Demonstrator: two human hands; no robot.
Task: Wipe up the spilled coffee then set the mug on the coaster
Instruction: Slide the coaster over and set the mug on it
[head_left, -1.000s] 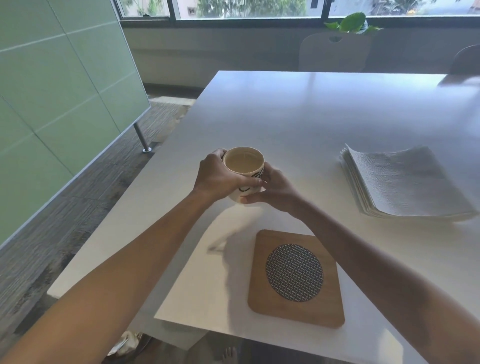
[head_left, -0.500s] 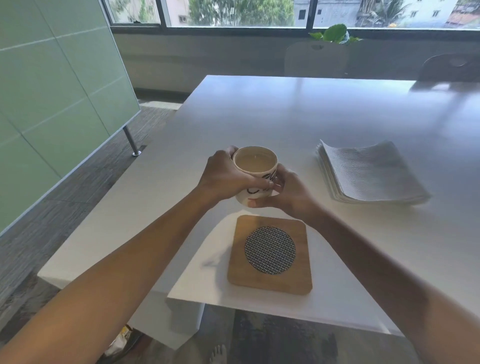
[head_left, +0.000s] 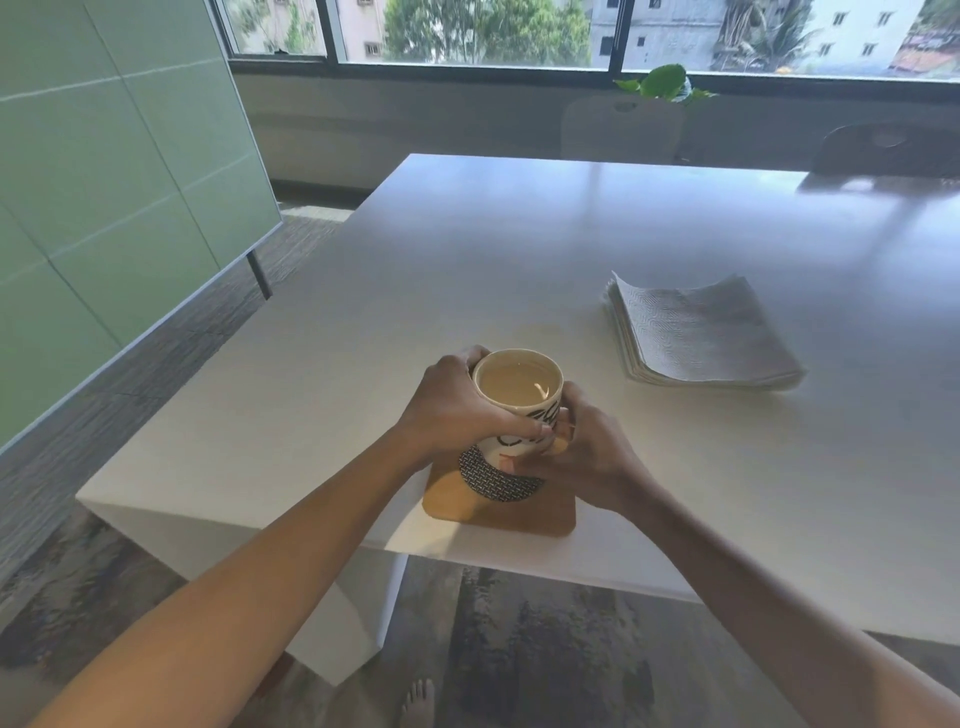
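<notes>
Nearest the camera, the person's 2 forearms reach in from the lower corners and meet over the near edge of the white table (head_left: 519, 249), a symmetrical reach that probably serves to keep a nearly full vessel level. The left hand (head_left: 457, 415) wraps the left side of the mug (head_left: 519, 400), its fingers curled across the front wall, while the right hand (head_left: 582, 457) grasps the right side lower down, thumb and fingers closed round the body; both hands grip the mug firmly, likely because the pale coffee stands close to the rim and a 1-handed hold would risk a tilt. The mug sits directly over the wooden coaster (head_left: 498, 512), above its dark woven disc, but the hands hide the base, so whether it already touches the disc or hangs just above cannot be told. The coaster lies near the table's front edge, close to the near left corner, which leaves little margin toward the person; a slip that way would carry liquid over the edge to the floor, where a bare foot (head_left: 418, 699) shows. To the right and farther back, well apart from the mug, a stack of paper napkins (head_left: 701, 332) rests flat, within reach for wiping. No spill shows on the surface around the mug. Beyond lies broad open tabletop, then chair backs and a window.
</notes>
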